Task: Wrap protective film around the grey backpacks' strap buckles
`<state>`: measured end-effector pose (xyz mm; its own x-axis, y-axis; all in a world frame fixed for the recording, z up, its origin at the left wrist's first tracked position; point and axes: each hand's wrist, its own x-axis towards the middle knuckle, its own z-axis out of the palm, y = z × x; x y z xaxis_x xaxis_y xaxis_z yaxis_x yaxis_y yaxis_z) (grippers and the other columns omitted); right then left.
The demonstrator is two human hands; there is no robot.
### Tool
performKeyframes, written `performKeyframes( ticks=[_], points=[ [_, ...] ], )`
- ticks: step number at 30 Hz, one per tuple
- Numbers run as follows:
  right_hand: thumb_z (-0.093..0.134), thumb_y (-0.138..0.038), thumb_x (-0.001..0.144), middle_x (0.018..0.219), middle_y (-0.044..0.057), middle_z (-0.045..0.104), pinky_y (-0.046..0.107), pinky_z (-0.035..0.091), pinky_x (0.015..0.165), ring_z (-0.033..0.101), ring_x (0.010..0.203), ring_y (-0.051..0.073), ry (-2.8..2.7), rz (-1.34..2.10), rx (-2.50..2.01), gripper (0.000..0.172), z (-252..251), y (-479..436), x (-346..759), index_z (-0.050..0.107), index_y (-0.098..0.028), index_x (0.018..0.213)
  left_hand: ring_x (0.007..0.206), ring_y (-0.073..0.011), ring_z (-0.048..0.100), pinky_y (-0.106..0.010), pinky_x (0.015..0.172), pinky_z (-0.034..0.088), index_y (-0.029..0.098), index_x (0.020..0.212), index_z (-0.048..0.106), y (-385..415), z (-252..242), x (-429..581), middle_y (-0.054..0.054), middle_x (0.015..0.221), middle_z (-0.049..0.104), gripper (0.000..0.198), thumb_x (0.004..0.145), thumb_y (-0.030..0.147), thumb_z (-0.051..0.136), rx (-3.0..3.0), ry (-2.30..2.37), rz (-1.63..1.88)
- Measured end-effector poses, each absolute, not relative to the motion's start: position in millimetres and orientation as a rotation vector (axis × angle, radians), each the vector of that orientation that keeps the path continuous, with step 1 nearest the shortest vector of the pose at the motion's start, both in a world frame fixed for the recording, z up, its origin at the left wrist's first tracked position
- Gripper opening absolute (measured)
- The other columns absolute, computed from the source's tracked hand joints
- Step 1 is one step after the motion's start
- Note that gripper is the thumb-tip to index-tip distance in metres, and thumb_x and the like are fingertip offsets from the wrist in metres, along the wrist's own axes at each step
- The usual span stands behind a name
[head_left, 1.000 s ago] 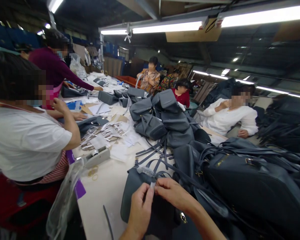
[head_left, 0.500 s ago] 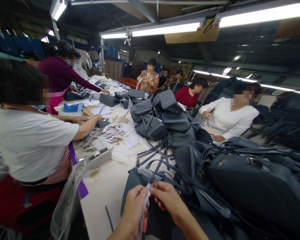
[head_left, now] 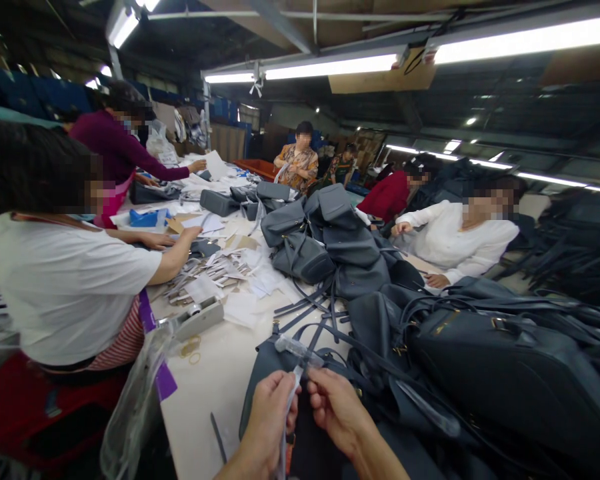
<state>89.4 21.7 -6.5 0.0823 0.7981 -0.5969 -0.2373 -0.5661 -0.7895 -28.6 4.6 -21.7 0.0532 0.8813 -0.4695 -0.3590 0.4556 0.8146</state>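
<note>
My left hand (head_left: 271, 408) is closed around a long whitish strip (head_left: 294, 387), which looks like a plastic-wrapped strap; its lower part runs down past my wrist. Just to the right, my right hand (head_left: 339, 401) has its thumb and fingers pinched close to the strip's upper end, and what they grip is too small to make out. Beneath both hands lies a dark grey leather-like bag (head_left: 260, 367). Clear plastic wrapping (head_left: 287, 345) covers a strap piece right above my fingertips. Something orange shows below my left hand, mostly hidden.
Grey bags are piled in the middle (head_left: 350, 243), and a large bag (head_left: 505, 373) lies at right among loose straps. A tape dispenser (head_left: 200, 319), rubber bands (head_left: 192, 350) and paper scraps (head_left: 220, 270) are on the white table (head_left: 195, 413). Several co-workers sit or stand around it.
My right hand has shifted slightly right and down, opening a small gap from my left. A co-worker in purple now holds up a white sheet; the one in red has turned away.
</note>
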Motion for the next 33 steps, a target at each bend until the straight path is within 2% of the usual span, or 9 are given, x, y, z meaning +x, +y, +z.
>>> performKeyframes(
  ticks=[4, 8, 11, 14, 18, 21, 25, 30, 33],
  points=[
    [0.078, -0.035, 0.069, 0.051, -0.007, 0.054, 0.01, 0.033, 0.033, 0.046, 0.035, 0.003, -0.463, 1.646, -1.517, 0.033, 1, 20, 103, 0.05, -0.018, 0.066, 0.038, -0.0038, 0.028, -0.016, 0.037, 0.017, 0.017, 0.063, 0.052, 10, -15, -35, 0.008, 0.046, 0.039, 0.059, 0.054, 0.073, 0.069, 0.606, 1.145, 1.047],
    [0.09, -0.047, 0.052, 0.045, -0.01, 0.05, 0.01, 0.023, 0.031, 0.038, 0.031, 0.001, -0.533, 1.711, -1.395, 0.05, 10, 11, 107, 0.053, -0.018, 0.068, 0.036, -0.0038, 0.026, -0.017, 0.037, 0.015, 0.018, 0.063, 0.05, 14, -9, -40, 0.009, 0.043, 0.036, 0.057, 0.053, 0.071, 0.07, 0.614, 1.13, 1.017],
    [0.095, -0.048, 0.045, 0.041, -0.013, 0.044, 0.011, 0.017, 0.031, 0.029, 0.029, -0.001, -0.481, 1.866, -1.186, 0.055, 12, 4, 110, 0.058, -0.017, 0.071, 0.037, -0.0035, 0.026, -0.016, 0.038, 0.015, 0.019, 0.065, 0.049, 15, -7, -43, 0.009, 0.045, 0.037, 0.058, 0.051, 0.071, 0.072, 0.566, 1.093, 0.969],
    [0.096, -0.038, 0.052, 0.041, -0.016, 0.035, 0.01, 0.012, 0.031, 0.02, 0.029, -0.003, -0.3, 2.109, -0.85, 0.045, 9, 1, 117, 0.061, -0.015, 0.071, 0.038, -0.0034, 0.026, -0.017, 0.038, 0.014, 0.018, 0.067, 0.05, 14, -9, -43, 0.009, 0.047, 0.038, 0.061, 0.05, 0.073, 0.073, 0.546, 1.079, 0.941],
    [0.082, -0.03, 0.078, 0.044, -0.016, 0.033, 0.008, 0.014, 0.031, 0.015, 0.03, -0.003, -0.234, 2.274, -0.443, 0.025, 2, -3, 123, 0.07, -0.013, 0.091, 0.041, -0.0051, 0.029, -0.018, 0.04, 0.016, 0.017, 0.071, 0.054, 10, -16, -39, 0.008, 0.051, 0.04, 0.063, 0.057, 0.077, 0.066, 0.711, 1.126, 0.965],
    [0.073, -0.031, 0.087, 0.044, -0.016, 0.037, 0.009, 0.016, 0.03, 0.01, 0.03, -0.002, -0.281, 2.279, -0.343, 0.032, -2, -7, 118, 0.068, -0.013, 0.113, 0.047, -0.0077, 0.034, -0.019, 0.043, 0.023, 0.018, 0.067, 0.051, 9, -23, -37, 0.005, 0.054, 0.041, 0.058, 0.068, 0.075, 0.058, 0.886, 1.163, 1.02],
    [0.075, -0.033, 0.085, 0.045, -0.014, 0.044, 0.01, 0.022, 0.03, 0.008, 0.031, 0.0, -0.354, 2.204, -0.372, 0.043, 3, -16, 109, 0.064, -0.016, 0.124, 0.053, -0.0102, 0.037, -0.021, 0.048, 0.028, 0.019, 0.066, 0.048, 9, -31, -38, 0.004, 0.058, 0.042, 0.048, 0.078, 0.065, 0.052, 0.988, 1.176, 1.063],
    [0.079, -0.031, 0.081, 0.043, -0.016, 0.037, 0.009, 0.019, 0.028, 0.002, 0.031, -0.001, -0.271, 2.22, -0.405, 0.051, 20, -24, 111, 0.065, -0.001, 0.119, 0.053, -0.0105, 0.037, -0.021, 0.048, 0.027, 0.02, 0.067, 0.047, 10, -31, -39, 0.004, 0.059, 0.041, 0.042, 0.079, 0.06, 0.051, 0.972, 1.158, 1.066],
    [0.081, -0.033, 0.078, 0.043, -0.015, 0.039, 0.01, 0.023, 0.029, 0.005, 0.031, -0.001, -0.348, 2.068, -0.551, 0.05, 21, -29, 110, 0.067, -0.009, 0.12, 0.051, -0.0097, 0.036, -0.021, 0.047, 0.025, 0.019, 0.066, 0.046, 10, -26, -38, 0.004, 0.058, 0.042, 0.044, 0.077, 0.062, 0.051, 0.946, 1.145, 1.048]
  ],
)
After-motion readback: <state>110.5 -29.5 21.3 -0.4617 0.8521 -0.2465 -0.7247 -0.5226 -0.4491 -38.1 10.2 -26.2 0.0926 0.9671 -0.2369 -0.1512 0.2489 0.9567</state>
